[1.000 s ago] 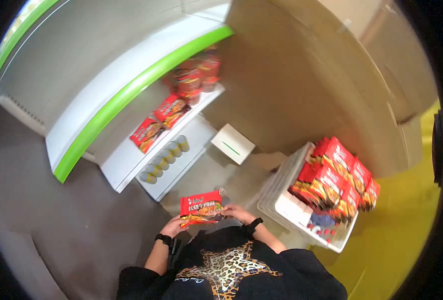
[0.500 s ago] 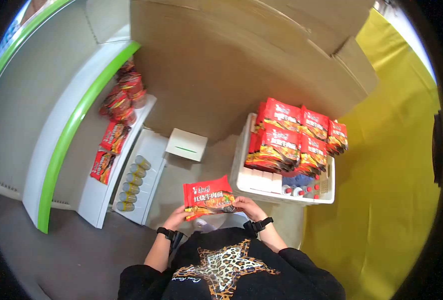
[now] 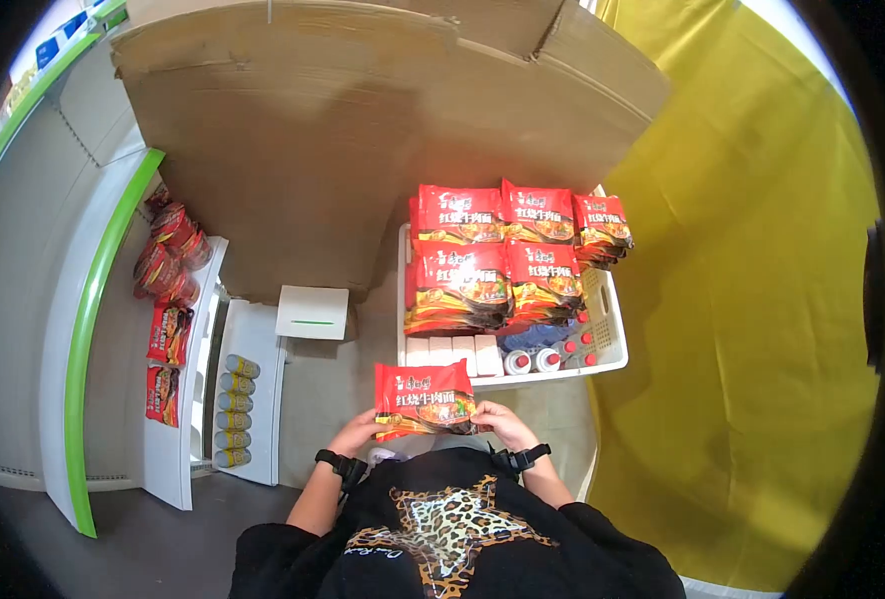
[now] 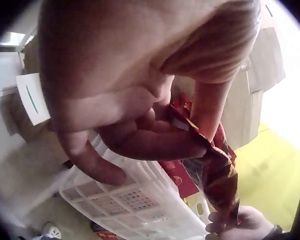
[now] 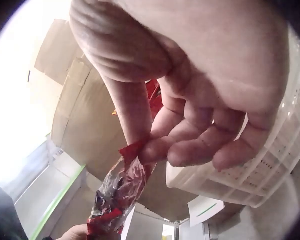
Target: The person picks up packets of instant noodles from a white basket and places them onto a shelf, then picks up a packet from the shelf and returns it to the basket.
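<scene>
A red packet of instant noodles (image 3: 425, 397) is held up in front of the chest, its printed face toward the head camera. My left hand (image 3: 359, 429) pinches its left edge between thumb and fingers. At the opposite edge, my right hand (image 3: 503, 423) pinches a corner, as the right wrist view shows with thumb and forefinger on the crinkled wrapper (image 5: 122, 185). Just beyond the packet stands a white plastic basket (image 3: 614, 329), with several matching noodle packets (image 3: 459, 285) stacked in it.
White boxes (image 3: 452, 351) and red-capped bottles (image 3: 546, 359) fill the basket's near side. Green-edged shelves (image 3: 98, 339) on the left bear noodle cups (image 3: 171, 250), two noodle packets (image 3: 168, 331) and cans (image 3: 235, 409). A white box (image 3: 313, 311) stands between, before a cardboard wall (image 3: 293, 150).
The head view has swung right, from the shelves toward the basket, which now lies straight ahead. Both hands keep hold of the noodle packet, now more level and squarely facing the camera.
</scene>
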The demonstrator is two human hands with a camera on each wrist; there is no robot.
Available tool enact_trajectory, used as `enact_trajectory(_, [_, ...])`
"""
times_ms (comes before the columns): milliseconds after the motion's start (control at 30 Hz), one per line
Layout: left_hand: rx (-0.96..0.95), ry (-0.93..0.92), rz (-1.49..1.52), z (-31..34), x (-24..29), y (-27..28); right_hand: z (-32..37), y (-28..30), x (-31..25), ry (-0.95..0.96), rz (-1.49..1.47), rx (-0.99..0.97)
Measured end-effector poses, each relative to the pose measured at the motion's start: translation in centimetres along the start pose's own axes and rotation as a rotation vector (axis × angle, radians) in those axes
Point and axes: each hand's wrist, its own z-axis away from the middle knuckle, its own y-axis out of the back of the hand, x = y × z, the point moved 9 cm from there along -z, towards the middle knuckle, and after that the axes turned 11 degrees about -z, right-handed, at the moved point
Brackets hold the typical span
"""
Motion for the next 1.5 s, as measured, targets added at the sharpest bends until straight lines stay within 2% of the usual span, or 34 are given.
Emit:
enact_trajectory(200, [0.018,0.028,0.013,-2.6,1.0,-2.5,0.2,3.3,-1.6,-0.011,-0.044,0.011])
enact_trajectory(267, [0.029,0.024,0.020,-3.5,1.1,-3.0,-0.2,5.0,-1.4,-0.026,-0.020,0.078])
enact_trajectory(433, [0.145,0.105,0.057,-5.0,-0.3,-3.2,-1.8,8.1,1.1,-0.099,-0.064,0.086])
enact_trajectory(533, [0.143,0.063,0.142,-6.1,-1.8,-3.3,-2.3,8.9,1.3,-0.131,-0.055,0.071])
enact_trajectory(667, [0.182,0.040,0.171,-6.6,-0.1,-3.5,-3.2,9.2,0.2,-0.150,-0.010,0.083])
enact_trajectory(733, [0.335,0.099,0.013,-6.3,0.7,-2.4,-3.5,9.3,-0.6,-0.124,-0.016,0.087])
enact_trajectory(767, [0.339,0.101,0.015,-6.5,0.7,-2.4,-3.9,9.7,-0.7,-0.122,-0.014,0.115])
enact_trajectory(833, [0.465,0.081,0.069,-6.9,0.2,-1.2,-4.4,10.5,-1.0,-0.091,0.054,0.174])
enact_trajectory(967, [0.500,0.088,0.011,-7.2,-0.4,-0.4,-5.1,10.2,-1.6,-0.047,0.169,0.177])
enact_trajectory(1067, [0.497,0.153,0.066,-6.7,-1.4,-0.6,-5.5,10.1,-2.9,0.079,0.333,0.217])
enact_trajectory(1300, [0.536,0.090,0.220,-6.8,-1.2,0.3,-6.0,9.3,-3.3,0.057,0.306,0.225])
enact_trajectory(1500, [0.537,0.060,0.146,-7.0,-1.5,0.8,-6.8,10.6,-3.1,0.140,0.547,0.299])
